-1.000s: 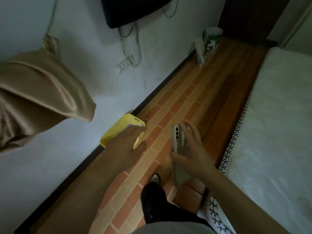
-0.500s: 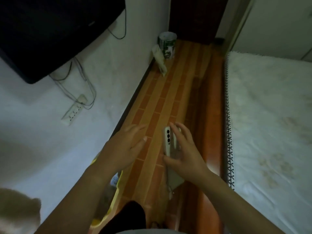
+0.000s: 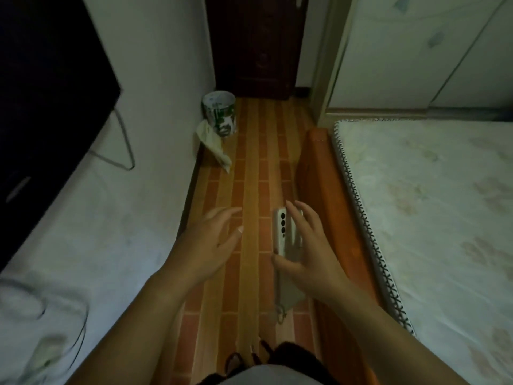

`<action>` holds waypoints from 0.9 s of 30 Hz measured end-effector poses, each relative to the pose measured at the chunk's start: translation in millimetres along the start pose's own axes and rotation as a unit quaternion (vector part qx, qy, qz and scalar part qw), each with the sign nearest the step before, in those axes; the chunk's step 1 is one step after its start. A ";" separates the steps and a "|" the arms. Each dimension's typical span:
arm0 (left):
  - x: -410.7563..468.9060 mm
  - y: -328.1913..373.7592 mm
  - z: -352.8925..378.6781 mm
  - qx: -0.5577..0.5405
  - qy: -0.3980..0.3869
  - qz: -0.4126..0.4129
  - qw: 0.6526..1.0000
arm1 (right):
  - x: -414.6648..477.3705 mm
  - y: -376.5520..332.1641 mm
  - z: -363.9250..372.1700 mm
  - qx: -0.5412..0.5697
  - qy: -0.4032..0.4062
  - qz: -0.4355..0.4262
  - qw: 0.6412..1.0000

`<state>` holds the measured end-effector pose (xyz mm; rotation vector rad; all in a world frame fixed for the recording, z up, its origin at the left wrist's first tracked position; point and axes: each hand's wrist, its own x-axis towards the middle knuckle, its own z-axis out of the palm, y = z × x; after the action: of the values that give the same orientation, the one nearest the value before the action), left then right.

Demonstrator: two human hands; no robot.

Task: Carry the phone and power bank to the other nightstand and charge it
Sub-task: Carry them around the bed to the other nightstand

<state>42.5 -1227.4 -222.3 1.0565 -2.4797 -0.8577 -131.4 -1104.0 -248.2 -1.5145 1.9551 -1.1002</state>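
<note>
The right hand [image 3: 308, 254] is gripping the phone [image 3: 283, 234], thumb on its near edge and fingers [image 3: 301, 218] wrapping the far side, cameras facing up. A grey flat thing [image 3: 288, 293], perhaps the power bank, is hanging below the phone in the same hand, though I cannot tell for sure. The left hand [image 3: 211, 245] is hovering open and empty, just left of the phone, fingers spread. Both are hanging over the floor [image 3: 249, 173]. The bed [image 3: 430, 204] is lying right of the right hand; a bin [image 3: 219, 112] is standing well ahead of the left
</note>
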 end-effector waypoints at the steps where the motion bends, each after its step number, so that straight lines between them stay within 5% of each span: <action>1: 25.1 -2.3 -0.9 0.001 -0.007 0.012 1.000 | 18.7 5.2 -3.5 -0.006 0.011 0.006 1.000; 12: 369.0 -19.0 24.7 0.011 -0.106 0.114 0.988 | 292.0 125.9 -69.0 -0.048 0.108 0.076 0.990; 27: 760.5 -88.3 1.9 0.009 -0.071 0.086 0.994 | 694.5 218.3 -131.4 -0.028 0.050 0.035 0.998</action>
<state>-426.7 -1832.0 -242.6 0.7972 -2.6539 -0.8876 -574.5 -1696.4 -254.2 -1.4337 2.1057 -1.1204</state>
